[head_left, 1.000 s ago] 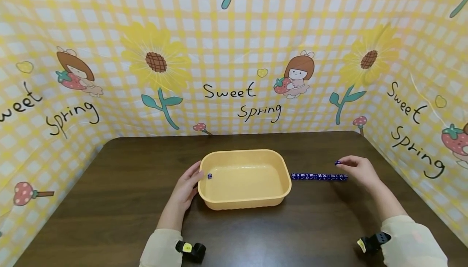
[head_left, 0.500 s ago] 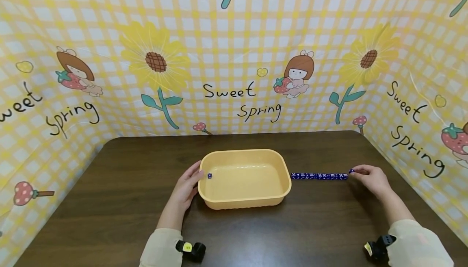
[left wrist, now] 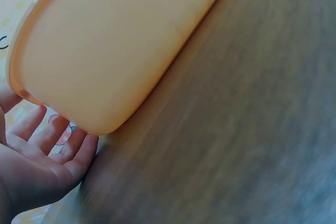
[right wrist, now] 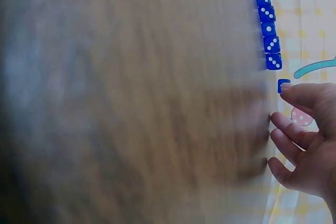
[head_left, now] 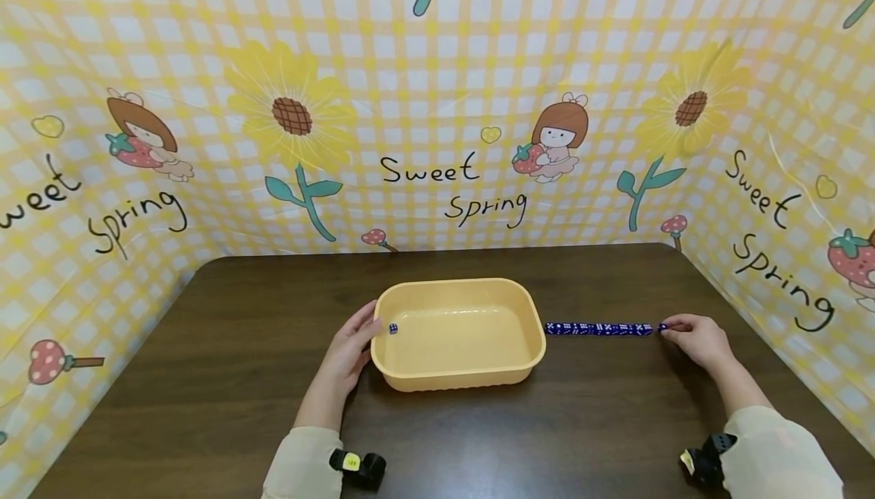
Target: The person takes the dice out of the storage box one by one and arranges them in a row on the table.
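Note:
A pale yellow plastic basin (head_left: 458,377) stands mid-table. My left hand (head_left: 350,347) grips its left end, thumb over the rim and fingers along the outer wall; the left wrist view shows these fingers (left wrist: 86,153) under the rim. One blue die (head_left: 393,329) lies inside near that thumb. From the basin's right side runs a straight row of blue dice (head_left: 598,329) with white pips. Just past its right end, my right hand (head_left: 699,338) pinches another blue die (right wrist: 283,85) between thumb and forefinger. A small gap separates this die from the row's last one.
The dark wooden table (head_left: 478,446) ends at the back against a yellow checked cloth (head_left: 437,104), which also rises on both sides. Black wrist cameras sit on both sleeves (head_left: 304,465).
My right hand has moved right and down with its die, from above the row to table level beyond the row's right end. The left hand and basin have stayed put.

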Demonstrator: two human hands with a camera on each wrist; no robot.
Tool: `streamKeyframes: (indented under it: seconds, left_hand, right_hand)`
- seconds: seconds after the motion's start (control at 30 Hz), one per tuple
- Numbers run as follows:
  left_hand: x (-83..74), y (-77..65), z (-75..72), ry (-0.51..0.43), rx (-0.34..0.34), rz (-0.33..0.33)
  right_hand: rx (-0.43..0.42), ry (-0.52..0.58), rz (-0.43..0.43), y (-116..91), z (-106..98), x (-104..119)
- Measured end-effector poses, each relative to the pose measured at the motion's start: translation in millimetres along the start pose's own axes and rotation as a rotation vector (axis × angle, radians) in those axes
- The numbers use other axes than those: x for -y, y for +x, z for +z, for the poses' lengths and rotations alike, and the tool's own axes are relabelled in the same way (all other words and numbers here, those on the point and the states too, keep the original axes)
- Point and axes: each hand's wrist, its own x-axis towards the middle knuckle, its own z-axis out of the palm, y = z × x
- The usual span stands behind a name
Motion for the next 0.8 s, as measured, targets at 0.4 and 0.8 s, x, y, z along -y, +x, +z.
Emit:
streamKeyframes:
  seconds: [0.4, 0.8]
  left_hand:
    - [0.4, -1.4, 0.2, 0.004, 0.001, 0.002]
    - [0.7, 0.2, 0.0, -0.009, -0.003, 0.007]
  right_hand:
    - [0.020, -0.039, -0.027, 2.6, 3.7, 3.9]
    - [0.055, -0.080, 0.003, 5.6, 4.2, 5.6]
